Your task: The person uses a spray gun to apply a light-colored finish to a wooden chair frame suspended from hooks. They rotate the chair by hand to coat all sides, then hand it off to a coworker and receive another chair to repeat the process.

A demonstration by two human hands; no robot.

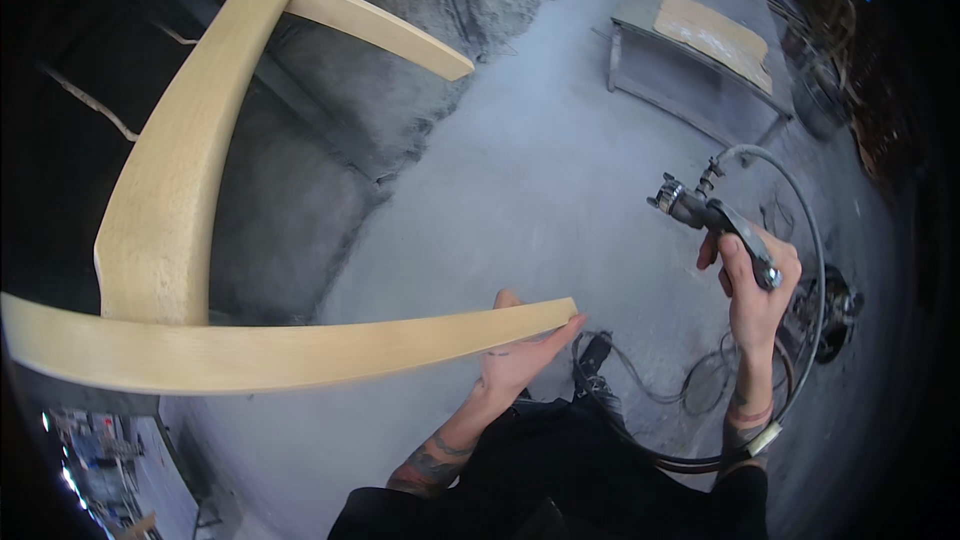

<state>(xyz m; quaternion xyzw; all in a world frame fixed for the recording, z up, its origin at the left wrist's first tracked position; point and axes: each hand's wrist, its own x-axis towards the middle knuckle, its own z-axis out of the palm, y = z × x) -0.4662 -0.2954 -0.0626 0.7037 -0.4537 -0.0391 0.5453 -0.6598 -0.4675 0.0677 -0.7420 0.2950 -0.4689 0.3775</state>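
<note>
A pale wooden frame [190,180] of curved bars fills the left of the head view; two long bars are joined by a cross bar. My left hand [520,350] reaches up from below and rests against the free end of the lower bar, thumb behind it, fingers stretched flat along it. My right hand [755,290] is closed around the handle of a grey spray gun [705,215] whose nozzle points left toward the frame. A black hose [810,240] loops from the gun down past my right wrist.
Below lies a dusty grey concrete floor. A low grey table [690,70] carrying a wooden board [715,35] stands at the upper right. More hose and a dark round object [835,310] lie on the floor at right. A rough coated wall rises behind the frame.
</note>
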